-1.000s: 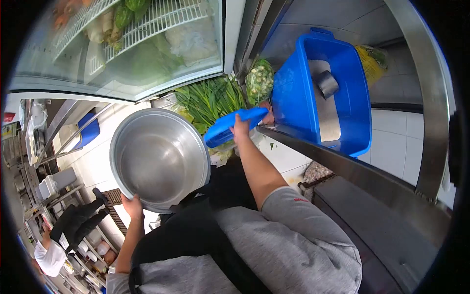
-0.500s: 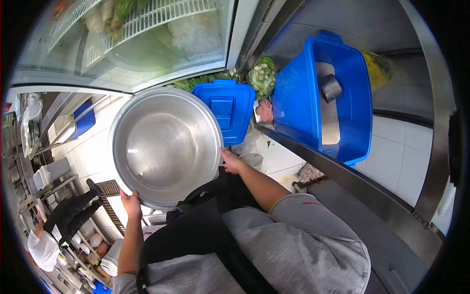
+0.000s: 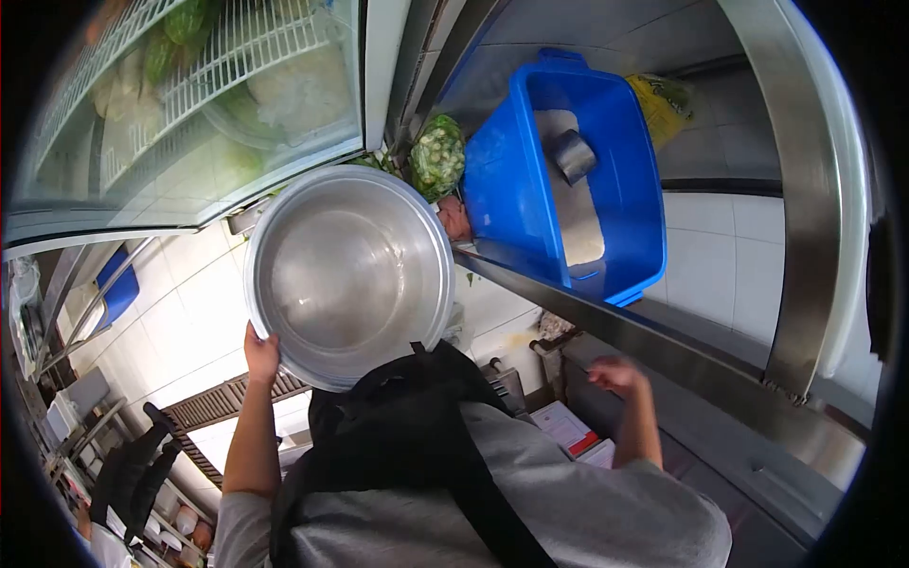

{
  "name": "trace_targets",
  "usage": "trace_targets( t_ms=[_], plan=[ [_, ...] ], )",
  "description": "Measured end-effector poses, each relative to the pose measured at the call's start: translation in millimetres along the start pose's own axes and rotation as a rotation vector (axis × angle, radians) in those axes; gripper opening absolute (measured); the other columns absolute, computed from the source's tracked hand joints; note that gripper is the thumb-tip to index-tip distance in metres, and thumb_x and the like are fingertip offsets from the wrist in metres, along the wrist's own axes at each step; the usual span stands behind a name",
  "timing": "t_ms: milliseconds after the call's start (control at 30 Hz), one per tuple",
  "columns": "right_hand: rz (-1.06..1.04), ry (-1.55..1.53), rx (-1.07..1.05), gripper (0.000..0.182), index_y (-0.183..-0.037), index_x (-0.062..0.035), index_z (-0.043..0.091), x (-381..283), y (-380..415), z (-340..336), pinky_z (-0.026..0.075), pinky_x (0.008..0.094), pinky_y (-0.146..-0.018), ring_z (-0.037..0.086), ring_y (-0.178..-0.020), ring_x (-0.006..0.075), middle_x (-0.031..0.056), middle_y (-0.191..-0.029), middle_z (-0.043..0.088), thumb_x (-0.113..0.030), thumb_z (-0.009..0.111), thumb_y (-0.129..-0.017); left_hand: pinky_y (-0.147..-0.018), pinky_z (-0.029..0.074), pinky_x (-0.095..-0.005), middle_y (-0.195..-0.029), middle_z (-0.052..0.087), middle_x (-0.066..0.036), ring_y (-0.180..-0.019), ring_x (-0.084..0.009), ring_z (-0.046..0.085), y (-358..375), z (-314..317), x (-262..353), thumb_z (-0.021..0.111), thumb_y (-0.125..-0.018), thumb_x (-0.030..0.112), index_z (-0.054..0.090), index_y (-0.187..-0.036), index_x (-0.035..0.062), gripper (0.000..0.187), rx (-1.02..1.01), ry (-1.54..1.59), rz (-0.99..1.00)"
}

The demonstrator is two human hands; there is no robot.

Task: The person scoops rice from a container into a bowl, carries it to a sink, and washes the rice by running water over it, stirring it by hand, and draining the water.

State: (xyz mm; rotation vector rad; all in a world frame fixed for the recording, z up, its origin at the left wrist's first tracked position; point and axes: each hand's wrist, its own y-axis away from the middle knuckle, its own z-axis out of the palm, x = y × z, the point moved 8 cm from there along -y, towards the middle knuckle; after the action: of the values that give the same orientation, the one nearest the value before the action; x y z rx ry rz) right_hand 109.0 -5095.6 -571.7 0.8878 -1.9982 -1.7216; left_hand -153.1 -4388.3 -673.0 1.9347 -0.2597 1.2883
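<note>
My left hand (image 3: 260,352) grips the lower left rim of a large empty steel pot (image 3: 346,275), held up in front of me with its mouth toward the camera. My right hand (image 3: 615,374) is blurred and hangs low at the right, beside the steel shelf edge (image 3: 606,322). It holds nothing and its fingers are loosely bent. On the shelf stands a blue tub (image 3: 516,180) with white grains and a metal cup (image 3: 575,156) inside.
A bag of green vegetables (image 3: 437,156) and a pink packet (image 3: 454,218) lie left of the tub, a yellow bag (image 3: 663,99) behind it. A glass fridge door (image 3: 189,114) fills the upper left. Below are a floor grate (image 3: 204,407) and papers (image 3: 568,431).
My right hand let go of the blue lid, touched the pot's rim, then dropped down to the right. The pot has shifted right and now hides the lid and the greens.
</note>
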Motion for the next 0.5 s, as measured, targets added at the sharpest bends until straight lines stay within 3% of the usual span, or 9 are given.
trace_targets(
  t_ms=[100, 167, 200, 233, 267, 333, 367, 433, 500],
  plan=[
    [-0.720, -0.198, -0.004, 0.017, -0.083, -0.0042, 0.058, -131.1, 79.4, -69.5, 0.038, 0.0225, -0.048, 0.049, -0.055, 0.0093, 0.0021, -0.069, 0.058, -0.020, 0.064, -0.085, -0.083, 0.048, -0.0315, -0.105, 0.063, -0.011, -0.093, -0.0208, 0.061, -12.1, 16.6, -0.4, 0.047, -0.076, -0.010, 0.047, -0.122, 0.0001, 0.047, 0.005, -0.056, -0.028],
    [-0.710, -0.075, 0.289, 0.021, -0.079, -0.0069, 0.056, -223.6, 103.9, -64.9, 0.036, 0.0219, -0.053, 0.048, -0.057, 0.0092, 0.0006, -0.065, 0.053, -0.025, 0.059, -0.089, -0.083, 0.048, -0.0315, -0.105, 0.063, -0.011, -0.093, -0.0209, 0.061, -22.6, 24.9, 2.1, 0.047, -0.076, -0.010, 0.047, -0.122, 0.0002, 0.047, -0.006, -0.058, -0.021],
    [-0.845, 0.011, 0.427, 0.018, -0.086, -0.0047, 0.059, -259.4, 73.5, -76.4, 0.037, 0.0221, -0.055, 0.047, -0.059, 0.0088, 0.0012, -0.068, 0.053, -0.023, 0.060, -0.088, -0.083, 0.048, -0.0315, -0.105, 0.063, -0.011, -0.093, -0.0210, 0.061, -26.2, 26.3, -1.6, 0.047, -0.076, -0.009, 0.047, -0.122, 0.0002, 0.047, -0.007, -0.063, -0.014],
    [-0.890, -0.013, 0.470, 0.022, -0.101, -0.0033, 0.061, -294.0, 39.5, -73.2, 0.043, 0.0228, -0.059, 0.055, -0.068, 0.0104, 0.0035, -0.080, 0.060, -0.020, 0.063, -0.087, -0.083, 0.048, -0.0317, -0.105, 0.063, -0.012, -0.093, -0.0212, 0.061, -30.8, 23.7, -10.1, 0.047, -0.076, -0.009, 0.046, -0.123, 0.0003, 0.048, -0.006, -0.049, 0.002],
    [-0.947, 0.141, 0.526, 0.048, -0.123, -0.0038, 0.053, -330.3, 6.9, -59.2, 0.048, 0.0300, -0.076, 0.060, -0.094, 0.0200, 0.0129, -0.104, 0.061, -0.023, 0.069, -0.082, -0.084, 0.048, -0.0316, -0.106, 0.062, -0.011, -0.095, -0.0207, 0.060, -26.3, 27.6, -2.0, 0.046, -0.075, -0.010, 0.046, -0.124, 0.0007, 0.049, -0.005, -0.041, -0.046],
    [-1.280, 0.865, 0.910, 0.074, -0.133, -0.0032, 0.040, -394.6, -36.7, -22.0, 0.041, 0.0404, -0.096, 0.044, -0.123, 0.0318, 0.0214, -0.127, 0.048, -0.024, 0.077, -0.072, -0.086, 0.047, -0.0314, -0.109, 0.061, -0.011, -0.097, -0.0200, 0.060, -30.0, 20.4, -12.0, 0.046, -0.076, -0.010, 0.045, -0.126, 0.0014, 0.051, 0.031, -0.080, 0.004],
    [-1.306, 0.877, 0.882, 0.074, -0.133, -0.0032, 0.040, -411.1, -65.7, -17.8, 0.041, 0.0404, -0.096, 0.044, -0.123, 0.0318, 0.0214, -0.127, 0.048, -0.024, 0.077, -0.072, -0.086, 0.047, -0.0314, -0.109, 0.061, -0.011, -0.097, -0.0200, 0.060, -28.5, 19.9, -10.1, 0.046, -0.076, -0.010, 0.045, -0.126, 0.0014, 0.051, 0.065, -0.074, -0.005],
    [-1.248, 0.886, 0.949, 0.095, -0.138, -0.0011, 0.029, -432.8, -104.7, -14.0, 0.031, 0.0464, -0.104, 0.033, -0.126, 0.0390, 0.0247, -0.134, 0.037, -0.024, 0.082, -0.063, -0.087, 0.046, -0.0310, -0.112, 0.060, -0.010, -0.099, -0.0194, 0.059, -20.5, 26.7, 0.5, 0.046, -0.077, -0.009, 0.044, -0.127, 0.0019, 0.051, 0.032, -0.103, -0.096],
    [-1.214, 0.846, 1.029, 0.097, -0.138, 0.0001, 0.029, -443.7, -115.9, -11.6, 0.031, 0.0464, -0.104, 0.034, -0.124, 0.0396, 0.0242, -0.134, 0.037, -0.023, 0.083, -0.061, -0.088, 0.046, -0.0310, -0.112, 0.060, -0.011, -0.099, -0.0194, 0.059, -14.1, 28.4, 5.6, 0.047, -0.078, -0.008, 0.043, -0.128, 0.0019, 0.051, 0.075, -0.116, -0.126]
  ],
)
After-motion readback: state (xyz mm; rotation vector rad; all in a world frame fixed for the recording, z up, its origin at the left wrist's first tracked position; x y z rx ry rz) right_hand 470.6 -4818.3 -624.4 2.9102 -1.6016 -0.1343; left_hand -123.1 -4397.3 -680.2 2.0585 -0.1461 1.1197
